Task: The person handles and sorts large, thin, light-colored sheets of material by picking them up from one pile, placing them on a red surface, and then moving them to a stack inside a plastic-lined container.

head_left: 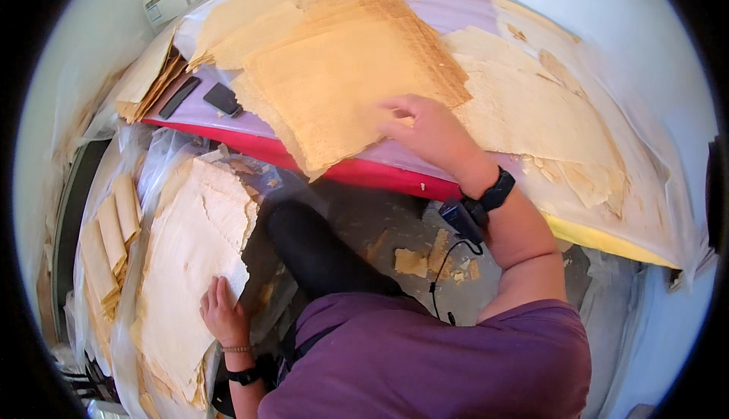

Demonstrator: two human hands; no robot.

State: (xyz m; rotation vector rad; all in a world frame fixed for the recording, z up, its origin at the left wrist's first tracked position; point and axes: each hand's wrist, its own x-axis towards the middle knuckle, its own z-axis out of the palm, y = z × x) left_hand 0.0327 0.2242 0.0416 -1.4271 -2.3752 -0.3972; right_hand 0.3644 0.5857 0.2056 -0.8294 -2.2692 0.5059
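Note:
A stack of thin, square, golden-tan sheets (326,77), flatbread-like and rough at the edges, lies on the table in front of me. Over its right front edge hovers my right hand (429,126), slightly blurred, thumb and fingers apart, with nothing visible between them. At my left side is a pile of paler, brittle sheets (194,229) with ragged, broken edges. My left hand (224,314) lies on this pile's right side, fingers loosely spread on the surface. Whether its thumb reaches under an edge is hidden.
More pale sheets (531,107) lie on the table's right, broken along the front. A phone (222,98) and a dark narrow object (180,98) rest left of the stack. Folded rolls (114,233) sit at far left. Broken pieces (411,262) and a cable (433,288) are below the table.

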